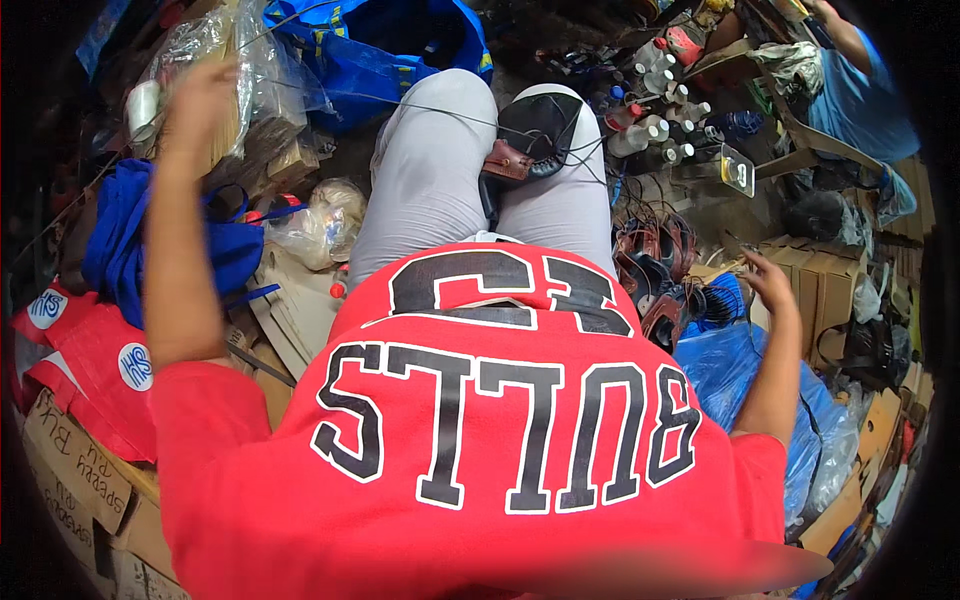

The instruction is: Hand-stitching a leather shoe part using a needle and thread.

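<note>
I sit with a black shoe (543, 122) resting between my grey-trousered knees, a brown leather piece (507, 160) at its near side. Thin thread (400, 103) runs from the shoe leftward toward my left hand (200, 95), which is raised high at the upper left, blurred, with its fingers closed as if on the thread. My right hand (768, 276) is held out to the right with its fingers spread and nothing in it, just beyond a pile of dark sandals (660, 275).
A blue bag (400, 45) lies ahead of my knees. Blue cloth (125, 235), red bags (90, 370) and cardboard boxes (70, 470) crowd the left. Bottles (650, 110), a blue plastic sack (725, 370) and boxes (820, 285) fill the right. Another person's blue sleeve (860, 100) shows far right.
</note>
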The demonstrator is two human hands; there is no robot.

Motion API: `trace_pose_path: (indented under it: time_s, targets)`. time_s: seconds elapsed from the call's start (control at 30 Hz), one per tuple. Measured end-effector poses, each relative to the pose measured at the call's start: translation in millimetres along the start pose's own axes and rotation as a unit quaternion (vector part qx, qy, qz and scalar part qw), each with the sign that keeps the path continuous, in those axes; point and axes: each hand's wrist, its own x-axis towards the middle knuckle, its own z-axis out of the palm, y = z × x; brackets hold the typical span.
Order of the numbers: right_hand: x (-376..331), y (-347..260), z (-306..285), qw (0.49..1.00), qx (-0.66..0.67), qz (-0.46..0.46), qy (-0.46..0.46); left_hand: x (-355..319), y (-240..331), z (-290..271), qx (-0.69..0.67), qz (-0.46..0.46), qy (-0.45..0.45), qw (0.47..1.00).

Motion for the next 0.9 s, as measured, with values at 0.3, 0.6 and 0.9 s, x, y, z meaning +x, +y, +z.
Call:
trace_pose_path:
  time_s: [0.3, 0.6, 0.9]
  targets:
    - [-18.7, -288.0, 82.1, 0.884, 0.393, -0.225, -0.115, -68.6, 200.8, 145.7, -0.182, 0.162, -0.247, 0.938]
    - [-2.3, -175.3, 40.0, 0.811, 0.574, -0.113, -0.019, -51.9, 35.0, 102.4, -0.278, -0.067, -0.155, 0.946]
    - [8.1, -187.3, 30.0, 0.945, 0.262, -0.172, 0.093, -30.8, 123.8, 119.3, -0.180, 0.138, -0.037, 0.973]
